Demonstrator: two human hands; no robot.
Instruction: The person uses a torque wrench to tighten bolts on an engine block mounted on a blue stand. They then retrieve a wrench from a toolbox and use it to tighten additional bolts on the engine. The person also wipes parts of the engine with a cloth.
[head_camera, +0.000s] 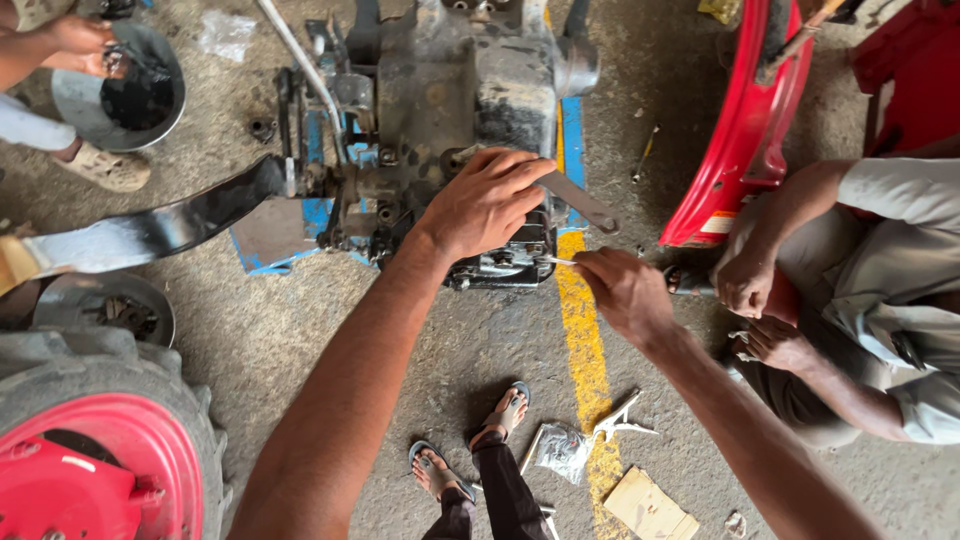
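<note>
Head view is showing the left hand (485, 200) gripping a flat spanner (580, 203) atop the greasy gearbox housing (460, 90), while the right hand (625, 290), just beside it, is pinching what looks like a thin pin (555, 261). Probably loosening a fitting; steady counter-hold needed.

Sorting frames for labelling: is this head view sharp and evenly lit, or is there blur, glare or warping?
Head view: soft, even daylight with faint shadows; no strong glare; left hand, right hand and wrench are fairly sharp on the dark gearbox; wide-angle stretch toward the edges, as at the red wheel.
</note>
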